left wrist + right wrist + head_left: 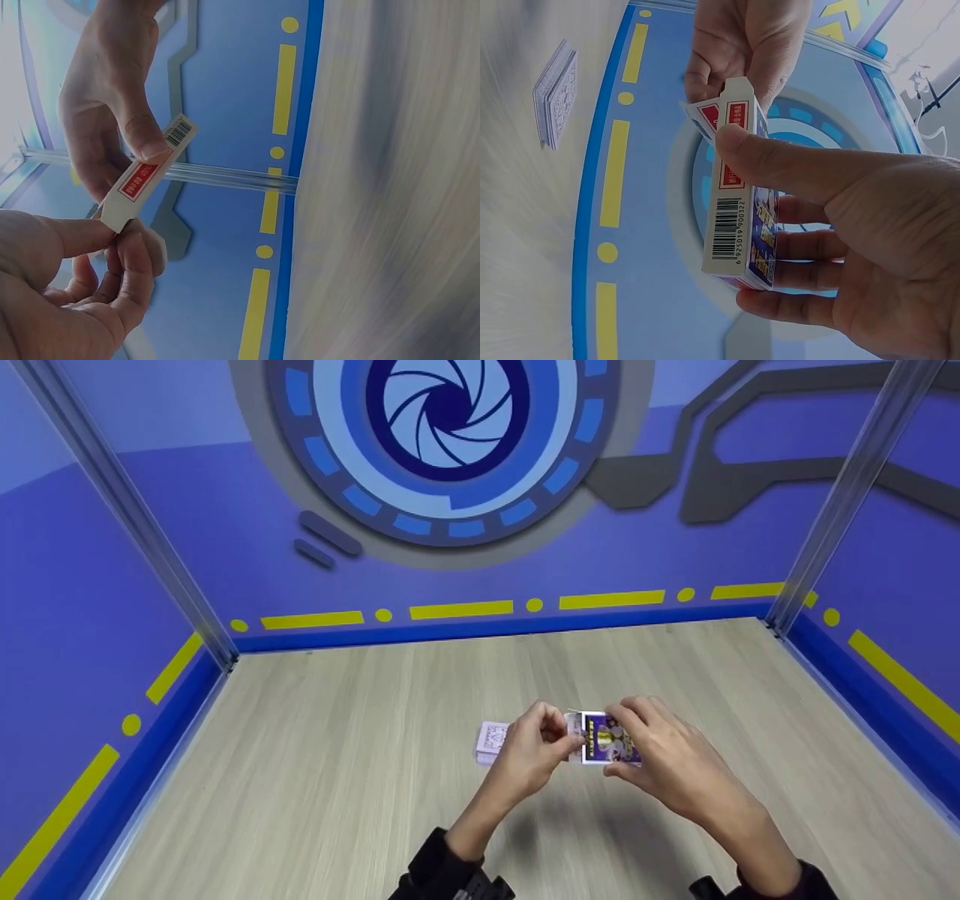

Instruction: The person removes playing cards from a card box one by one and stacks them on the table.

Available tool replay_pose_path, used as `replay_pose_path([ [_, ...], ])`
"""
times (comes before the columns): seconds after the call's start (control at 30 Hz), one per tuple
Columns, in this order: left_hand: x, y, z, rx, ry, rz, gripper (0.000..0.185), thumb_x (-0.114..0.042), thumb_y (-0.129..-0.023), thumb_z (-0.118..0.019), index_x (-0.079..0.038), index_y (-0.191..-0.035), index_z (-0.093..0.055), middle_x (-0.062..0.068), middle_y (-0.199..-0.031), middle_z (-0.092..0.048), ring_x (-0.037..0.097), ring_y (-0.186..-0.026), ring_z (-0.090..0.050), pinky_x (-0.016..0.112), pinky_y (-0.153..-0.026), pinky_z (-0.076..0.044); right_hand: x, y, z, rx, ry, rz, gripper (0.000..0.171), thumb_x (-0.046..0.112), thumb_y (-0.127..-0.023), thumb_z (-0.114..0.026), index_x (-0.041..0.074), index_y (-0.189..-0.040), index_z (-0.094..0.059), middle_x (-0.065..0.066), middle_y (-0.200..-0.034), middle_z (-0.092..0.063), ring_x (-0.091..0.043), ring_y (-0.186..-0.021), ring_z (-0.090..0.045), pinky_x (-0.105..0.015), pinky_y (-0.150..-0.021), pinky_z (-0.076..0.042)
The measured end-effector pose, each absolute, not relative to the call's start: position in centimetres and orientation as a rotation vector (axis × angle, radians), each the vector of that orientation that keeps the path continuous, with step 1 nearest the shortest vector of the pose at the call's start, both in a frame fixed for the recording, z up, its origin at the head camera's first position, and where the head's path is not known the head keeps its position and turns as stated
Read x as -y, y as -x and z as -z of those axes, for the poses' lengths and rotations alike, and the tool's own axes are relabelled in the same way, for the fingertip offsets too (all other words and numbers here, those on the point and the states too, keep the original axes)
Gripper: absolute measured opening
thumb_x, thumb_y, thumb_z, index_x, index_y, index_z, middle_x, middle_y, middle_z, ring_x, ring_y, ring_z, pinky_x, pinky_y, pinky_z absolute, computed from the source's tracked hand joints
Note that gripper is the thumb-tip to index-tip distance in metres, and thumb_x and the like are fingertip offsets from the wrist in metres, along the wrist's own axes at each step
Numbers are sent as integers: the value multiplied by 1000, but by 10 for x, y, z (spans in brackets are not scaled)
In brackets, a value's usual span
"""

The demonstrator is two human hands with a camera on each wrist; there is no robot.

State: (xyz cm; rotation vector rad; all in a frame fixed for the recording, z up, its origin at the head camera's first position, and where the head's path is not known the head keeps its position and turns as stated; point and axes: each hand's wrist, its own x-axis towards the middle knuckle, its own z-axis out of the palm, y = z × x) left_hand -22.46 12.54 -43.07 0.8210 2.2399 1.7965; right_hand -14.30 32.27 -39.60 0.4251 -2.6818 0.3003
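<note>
Both hands clamp the card box (739, 217) — right hand (675, 761) round its body, left hand (529, 750) pinching its flap — contents seemingly hidden.

The box (739, 202) at frame centre is white with red labels and a black barcode — its face purple and yellow. Deck (491, 742), left: pale lilac backs. Desk (337, 780) — light wood grain. Walls (150, 547): blue, yellow dashes.

Both forearms reach forward, hands meeting. The left hand (529, 746) pinches with thumb and fingers. The right hand (664, 750) grips, thumb pressed flat.
</note>
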Motion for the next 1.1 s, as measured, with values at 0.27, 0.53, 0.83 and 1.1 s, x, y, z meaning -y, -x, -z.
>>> replay_pose_path([
  [0.27, -121, 227, 425, -2253, -875, -1780, 19, 1, -96, -69, -7, -110, -57, -1, -94, -68, 6, -83, -59, 21, -68, -49, -326, 145, 399, 2682, -403, -301, 68, 26, -71, -97, 3, -126, -64, -12, -119, -62, -27, -107, -60, -46, -84, -55],
  [0.53, -112, 224, 414, -2516, -1118, -1558, 40, 3, -96, -64, -9, -135, -63, 2, -120, -62, 6, -88, -55, 20, -69, -47, -330, 147, 400, 2700, -391, -326, 67, 27, -73, -96, 3, -127, -63, -13, -119, -62, -28, -107, -60, -48, -83, -56],
  [0.83, -100, 225, 406, -2781, -1403, -1011, 40, -16, -99, -71, -15, -138, -65, -1, -139, -60, 7, -105, -62, 24, -85, -52, -332, 149, 402, 2697, -404, -316, 67, 26, -73, -96, 2, -126, -63, -13, -118, -62, -27, -104, -61, -47, -83, -55],
  [1.1, -104, 225, 410, -2949, -1558, -671, 61, -45, -81, -86, -20, -132, -63, -2, -135, -57, 16, -124, -51, 36, -107, -42, -331, 147, 400, 2719, -384, -308, 68, 27, -74, -95, 2, -128, -63, -14, -120, -62, -29, -106, -61, -50, -84, -55],
])
